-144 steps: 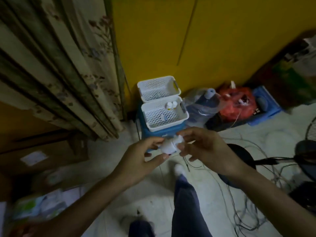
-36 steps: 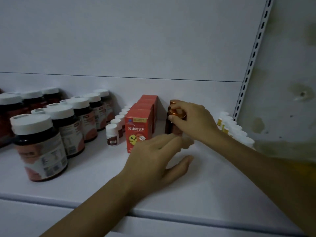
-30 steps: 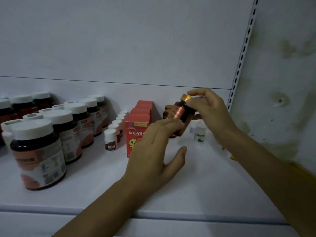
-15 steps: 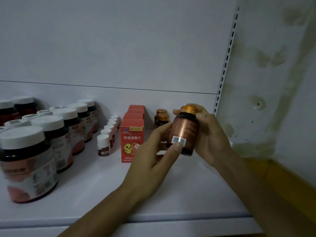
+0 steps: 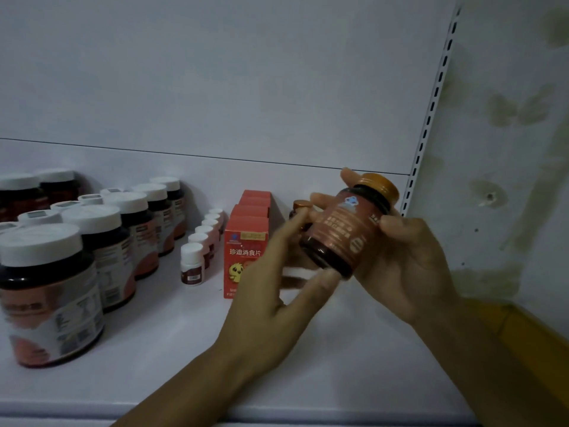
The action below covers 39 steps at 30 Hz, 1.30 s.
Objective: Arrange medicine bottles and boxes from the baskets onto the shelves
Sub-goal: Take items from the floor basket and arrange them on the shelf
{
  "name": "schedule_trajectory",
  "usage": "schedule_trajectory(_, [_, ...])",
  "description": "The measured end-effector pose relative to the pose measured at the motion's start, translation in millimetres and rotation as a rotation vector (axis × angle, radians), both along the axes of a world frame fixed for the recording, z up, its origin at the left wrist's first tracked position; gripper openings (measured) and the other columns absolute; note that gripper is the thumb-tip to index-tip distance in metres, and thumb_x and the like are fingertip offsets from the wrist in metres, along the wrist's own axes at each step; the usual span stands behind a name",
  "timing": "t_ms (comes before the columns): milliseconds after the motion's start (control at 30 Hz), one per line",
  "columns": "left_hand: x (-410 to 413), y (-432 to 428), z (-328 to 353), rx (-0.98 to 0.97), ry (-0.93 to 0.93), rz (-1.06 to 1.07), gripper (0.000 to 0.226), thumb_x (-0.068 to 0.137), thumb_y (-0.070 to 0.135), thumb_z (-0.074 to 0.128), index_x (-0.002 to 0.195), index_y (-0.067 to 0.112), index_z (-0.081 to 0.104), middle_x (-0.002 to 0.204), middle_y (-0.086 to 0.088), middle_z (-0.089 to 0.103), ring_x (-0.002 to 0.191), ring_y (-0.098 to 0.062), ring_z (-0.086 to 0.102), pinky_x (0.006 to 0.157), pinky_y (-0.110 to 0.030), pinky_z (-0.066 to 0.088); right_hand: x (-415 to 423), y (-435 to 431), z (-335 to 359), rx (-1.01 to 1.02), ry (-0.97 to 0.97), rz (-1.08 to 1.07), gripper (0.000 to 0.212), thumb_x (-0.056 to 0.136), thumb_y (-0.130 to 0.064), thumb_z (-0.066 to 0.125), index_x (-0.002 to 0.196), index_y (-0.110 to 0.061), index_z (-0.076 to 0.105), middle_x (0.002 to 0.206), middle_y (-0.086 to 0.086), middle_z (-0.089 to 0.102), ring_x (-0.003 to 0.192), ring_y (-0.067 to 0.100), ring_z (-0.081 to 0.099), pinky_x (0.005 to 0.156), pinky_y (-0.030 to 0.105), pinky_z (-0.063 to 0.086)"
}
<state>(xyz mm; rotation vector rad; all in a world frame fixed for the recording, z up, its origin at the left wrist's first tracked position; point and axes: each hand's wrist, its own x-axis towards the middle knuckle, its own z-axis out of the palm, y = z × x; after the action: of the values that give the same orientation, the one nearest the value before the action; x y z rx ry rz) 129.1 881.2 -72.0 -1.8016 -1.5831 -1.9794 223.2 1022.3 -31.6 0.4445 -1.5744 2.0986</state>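
Shelf [image 5: 160, 343]: white, smooth, flat sheet with a rounded front lip. Back panel [image 5: 215, 87]: the same white, plain, with one thin horizontal seam. A slotted upright [image 5: 431, 112] closes the right end. Beyond it the wall [image 5: 508, 149] is pale plaster with greenish-brown blotches, and a yellow band [image 5: 535, 334] runs along its foot. Light is dim.

Bottle [image 5: 345, 232]: dark brown and glossy, a round body with a copper-red label and a ribbed gold cap [image 5: 378, 184]. It is off the shelf, tilted with the cap up and to the right.

Right hand [image 5: 409, 257]: fingers [image 5: 391, 224] curl round the bottle, thumb on the near side and fingertips showing past the shoulder. Firm grasp.

Left hand [image 5: 268, 291]: fingers [image 5: 292, 223] nearly straight. The index lies against the bottle's side and the thumb tip is at the base edge. They touch it but do not wrap it. Blurred.

- Just behind the left index tip: a second bottle [image 5: 300, 206], copper cap, mostly hidden.
- Just left of the left fingers: red card boxes [image 5: 246, 251] in a file running back, with a chick print and Chinese text on the front.
- Further left: a row of vials [image 5: 192, 263], white plastic with dark labels.
- Well left: big dark jars [image 5: 49, 291] with wide white lids and pale labels, in rows.
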Motion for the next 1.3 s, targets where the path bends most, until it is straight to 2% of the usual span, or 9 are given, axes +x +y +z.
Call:
schedule_trajectory(100, [1.0, 2.1, -1.4, -0.047, -0.060, -0.064, 0.070, 0.078, 0.070, 0.051, 0.140, 0.041, 0.034, 0.124, 0.024, 0.057, 0.104, -0.004, 0.063, 0.074, -0.019, 0.055, 2.4, 2.6, 1.0, 0.016, -0.001, 0.036, 0.086, 0.061, -0.029, 0.085, 0.137, -0.017, 0.047, 0.130, 0.021, 0.056, 0.116, 0.031, 0.058, 0.092, 0.038, 0.052])
schedule_trajectory(233, [3.0, 1.6, 2.1, 0.041, 0.014, 0.033, 0.049, 0.077, 0.052, 0.061, 0.122, 0.039, 0.051, 0.107, 0.029, 0.064, 0.093, 0.002, 0.065, 0.070, -0.009, 0.050, 4.5, 6.4, -0.6, 0.031, -0.014, 0.020, 0.087, 0.060, -0.029, 0.085, 0.136, -0.014, 0.047, 0.134, 0.021, 0.054, 0.119, 0.032, 0.056, 0.097, 0.043, 0.047])
schedule_trajectory(433, [-5.0, 4.7, -1.9, 0.184, 0.221, 0.220, 0.063, 0.074, 0.037, 0.070, 0.132, 0.025, 0.048, 0.126, 0.022, 0.052, 0.108, -0.004, 0.057, 0.072, -0.015, 0.054, 3.3, 6.7, -1.3, 0.048, -0.059, -0.089, 0.087, 0.057, -0.033, 0.088, 0.133, -0.014, 0.050, 0.126, 0.019, 0.053, 0.113, 0.031, 0.057, 0.095, 0.039, 0.050])
schedule_trajectory(633, [-8.0, 8.4, -4.5, 0.241, 0.368, 0.353, 0.057, 0.076, 0.031, 0.070, 0.127, 0.021, 0.048, 0.123, 0.002, 0.052, 0.110, -0.004, 0.052, 0.077, -0.015, 0.051, 4.6, 7.2, -0.9, 0.061, -0.069, -0.136, 0.074, 0.058, -0.040, 0.087, 0.124, -0.021, 0.060, 0.117, 0.011, 0.060, 0.106, 0.022, 0.061, 0.086, 0.033, 0.054])
schedule_trajectory(767, [-2.4, 9.3, -7.1, 0.102, 0.378, 0.414, 0.054, 0.078, 0.040, 0.063, 0.127, 0.027, 0.044, 0.122, 0.011, 0.049, 0.105, 0.003, 0.051, 0.076, -0.011, 0.047, 10.9, 11.6, 12.3, 0.161, -0.149, -0.392, 0.043, 0.072, -0.031, 0.079, 0.112, -0.021, 0.067, 0.105, 0.002, 0.070, 0.098, 0.018, 0.067, 0.079, 0.029, 0.056])
schedule_trajectory(900, [0.3, 14.6, -12.3, -0.098, 0.544, 0.494, 0.028, 0.085, 0.046, 0.053, 0.107, 0.028, 0.054, 0.100, 0.016, 0.057, 0.085, 0.002, 0.054, 0.061, -0.019, 0.051, -4.3, 35.4, 30.5, 0.347, -0.361, -0.786, 0.039, 0.079, -0.025, 0.074, 0.115, -0.019, 0.061, 0.106, 0.000, 0.068, 0.096, 0.016, 0.067, 0.079, 0.032, 0.057])
schedule_trajectory(1067, [-3.1, 18.1, -14.4, -0.252, 0.674, 0.445, 0.029, 0.085, 0.049, 0.050, 0.102, 0.030, 0.062, 0.106, 0.015, 0.066, 0.090, -0.003, 0.062, 0.064, -0.022, 0.053, -44.3, 46.2, 4.0, 0.602, -0.504, -0.831, 0.043, 0.071, -0.032, 0.082, 0.105, -0.019, 0.058, 0.102, 0.003, 0.066, 0.090, 0.018, 0.066, 0.075, 0.033, 0.057])
schedule_trajectory(1167, [-5.4, 17.3, -14.9, -0.272, 0.650, 0.436, 0.030, 0.085, 0.050, 0.049, 0.103, 0.030, 0.064, 0.105, 0.015, 0.066, 0.092, 0.000, 0.059, 0.067, -0.017, 0.049, -57.8, 45.6, -15.3, 0.783, -0.539, -0.897, 0.044, 0.070, -0.036, 0.083, 0.101, -0.021, 0.057, 0.097, -0.007, 0.063, 0.084, 0.012, 0.061, 0.068, 0.021, 0.049])
schedule_trajectory(1300, [-5.6, 19.7, -16.5, -0.296, 0.663, 0.429, 0.030, 0.086, 0.050, 0.048, 0.103, 0.031, 0.063, 0.108, 0.016, 0.064, 0.098, 0.001, 0.056, 0.069, -0.023, 0.054, -65.9, 43.3, -27.0, 0.932, -0.517, -0.944, 0.052, 0.073, -0.039, 0.080, 0.113, -0.023, 0.052, 0.108, -0.004, 0.063, 0.090, 0.013, 0.061, 0.076, 0.022, 0.047])
